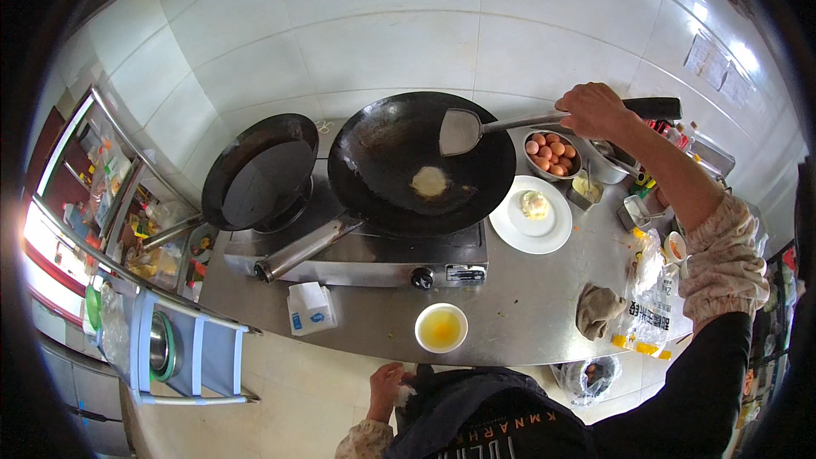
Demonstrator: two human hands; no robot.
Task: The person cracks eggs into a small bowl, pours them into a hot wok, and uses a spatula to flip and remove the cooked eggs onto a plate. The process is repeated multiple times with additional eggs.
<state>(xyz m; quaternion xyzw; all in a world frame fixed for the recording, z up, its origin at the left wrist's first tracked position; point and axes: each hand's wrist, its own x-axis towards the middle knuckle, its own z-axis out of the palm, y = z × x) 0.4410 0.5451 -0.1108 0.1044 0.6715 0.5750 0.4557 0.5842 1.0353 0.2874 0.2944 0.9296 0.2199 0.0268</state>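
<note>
My right hand (593,111) grips the handle of a wok spatula (461,132), its broad metal blade raised over the right side of a black wok (382,140). Inside the wok, a small pale round of egg (430,182) lies in a little oil. A cooked egg (534,204) rests on a white plate (554,234) just right of the wok. My left hand (384,386) is low by the counter's front edge, fingers curled around what looks like a white crumpled tissue (405,394). Near it stands a white bowl (421,339) of raw egg (442,329).
A second dark pan (268,178) sits on the left of the gas stove (382,271). Brown eggs (549,153) fill a metal bowl by the wall. A tissue packet (312,310), a brown cloth (598,311) and a printed plastic bag (647,306) lie on the steel counter (510,325).
</note>
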